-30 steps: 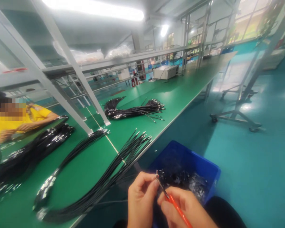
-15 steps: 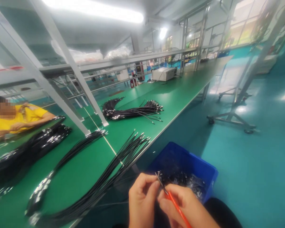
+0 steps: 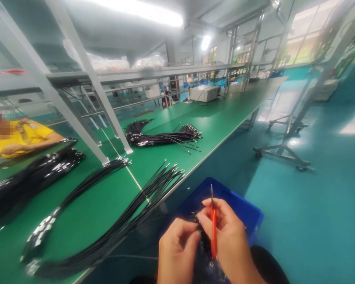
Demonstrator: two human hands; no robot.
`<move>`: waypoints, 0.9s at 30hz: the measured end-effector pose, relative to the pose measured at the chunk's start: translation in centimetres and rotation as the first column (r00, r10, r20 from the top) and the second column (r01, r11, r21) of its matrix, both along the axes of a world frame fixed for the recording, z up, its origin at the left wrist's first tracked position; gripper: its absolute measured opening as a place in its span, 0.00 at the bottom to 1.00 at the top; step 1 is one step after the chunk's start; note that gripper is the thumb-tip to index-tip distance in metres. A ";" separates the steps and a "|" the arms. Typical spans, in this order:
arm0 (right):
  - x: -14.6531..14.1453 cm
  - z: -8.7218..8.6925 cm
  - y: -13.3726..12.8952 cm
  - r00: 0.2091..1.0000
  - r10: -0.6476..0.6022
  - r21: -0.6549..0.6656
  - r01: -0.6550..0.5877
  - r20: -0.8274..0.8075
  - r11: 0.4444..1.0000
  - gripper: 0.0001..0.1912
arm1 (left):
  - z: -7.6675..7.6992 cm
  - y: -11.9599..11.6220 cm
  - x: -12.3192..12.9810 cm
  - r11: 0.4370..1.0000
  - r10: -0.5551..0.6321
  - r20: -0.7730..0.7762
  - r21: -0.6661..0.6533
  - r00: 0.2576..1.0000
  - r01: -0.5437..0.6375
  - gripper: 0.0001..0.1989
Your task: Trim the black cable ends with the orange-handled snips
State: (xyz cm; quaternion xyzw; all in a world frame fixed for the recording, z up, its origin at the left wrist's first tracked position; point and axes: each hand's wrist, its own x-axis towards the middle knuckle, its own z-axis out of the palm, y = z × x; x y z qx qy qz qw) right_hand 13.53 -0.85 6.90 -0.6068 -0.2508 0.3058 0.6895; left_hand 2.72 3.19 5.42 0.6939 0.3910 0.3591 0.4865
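Observation:
Orange-handled scissors (image 3: 213, 228) are gripped in my right hand (image 3: 229, 232), with the narrow metal blade pointing up and away. My left hand (image 3: 179, 246) is beside it, thumb and forefinger pinched on a thin cable (image 3: 133, 257) that runs in from the left. The cable's tip at the fingers is too small and blurred to make out. Both hands are above a blue bin (image 3: 239, 201) that holds dark and clear scraps. On the green table (image 3: 97, 215) lies a curved bundle of black cables (image 3: 106, 244) with white labels and pale tips.
Another black cable bundle (image 3: 165, 138) lies farther along the table, and a thick pile of cables (image 3: 38, 177) at the left. A person in yellow (image 3: 32, 136) sits across there. Metal shelf posts (image 3: 88, 71) rise from the table. A wheeled stand (image 3: 284, 154) is at right.
My right hand has turned the scissors upright, and their blade has swung away from my left fingertips. My left hand stays pinched in nearly the same place. The view has shifted slightly.

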 end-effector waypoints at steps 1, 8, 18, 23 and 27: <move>-0.2 -0.1 0.0 1.000 -0.004 -0.005 0.004 -0.020 1.000 0.11 | 0.0 -0.1 0.1 1.000 0.007 0.007 -0.013 1.000 -0.007 0.04; -2.0 -1.4 -0.8 0.963 0.004 0.039 0.007 -0.270 0.999 0.13 | -0.3 -0.5 0.1 0.970 0.043 0.106 -0.241 0.993 -0.016 0.09; -1.4 -1.1 -1.0 0.943 -0.029 0.067 0.055 -0.332 0.996 0.15 | 0.2 0.3 -0.2 0.982 -0.002 0.102 -0.189 0.995 0.021 0.04; -1.0 -1.6 -0.8 0.965 -0.019 0.051 0.034 -0.261 0.998 0.15 | 0.1 -0.5 0.2 0.998 0.018 -0.026 -0.065 0.999 -0.020 0.06; -0.8 -2.2 -0.9 0.971 -0.026 0.038 0.036 -0.237 0.999 0.14 | 0.2 -0.7 0.3 0.997 0.024 -0.040 -0.067 0.999 -0.027 0.07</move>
